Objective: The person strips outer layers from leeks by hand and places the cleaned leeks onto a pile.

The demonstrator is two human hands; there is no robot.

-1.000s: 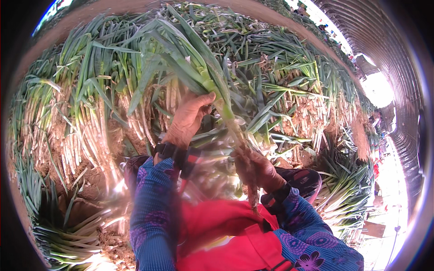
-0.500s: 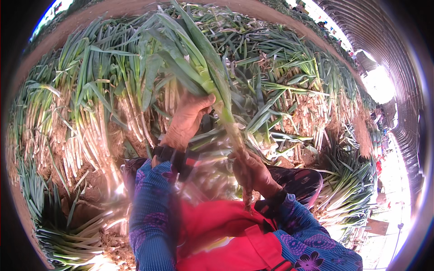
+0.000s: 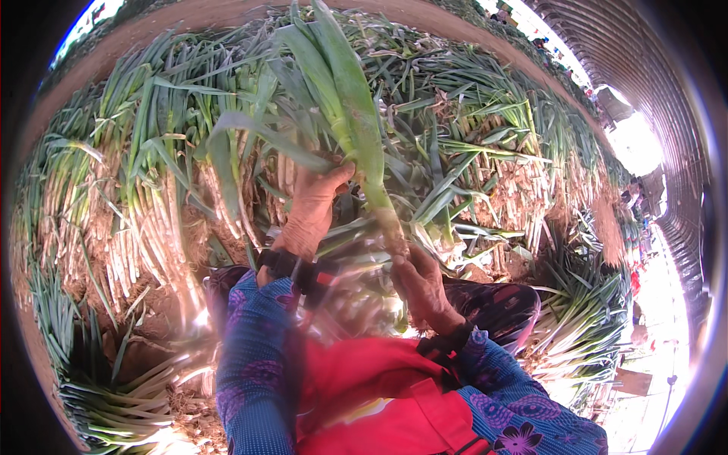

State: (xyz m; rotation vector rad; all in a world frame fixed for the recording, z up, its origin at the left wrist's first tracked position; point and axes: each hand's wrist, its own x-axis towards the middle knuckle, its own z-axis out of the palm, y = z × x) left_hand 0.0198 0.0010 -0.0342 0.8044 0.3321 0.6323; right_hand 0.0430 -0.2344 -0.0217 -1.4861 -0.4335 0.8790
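A large green onion (image 3: 355,114) stands tilted in front of me, its broad green leaves up and its pale stem down. My left hand (image 3: 312,206) is closed on it where the leaves branch, with the thumb across the front. One long leaf (image 3: 277,138) bends away to the left above that hand. Lower down, my right hand (image 3: 425,292) is closed around the pale stem, thumb on top. The lower end of the onion is hidden behind these fingers.
Bundled green onions (image 3: 144,220) lie in a long row ahead, leaves away from me. More lie in a pile (image 3: 580,322) at the right and a pile (image 3: 121,413) at the lower left. Loose leaves and peelings, partly blurred, litter the ground between my knees.
The onion stands slightly more upright, and one leaf has swung out to the left. The brown strip that hung below my right hand no longer shows. Both hands stay nearly in place.
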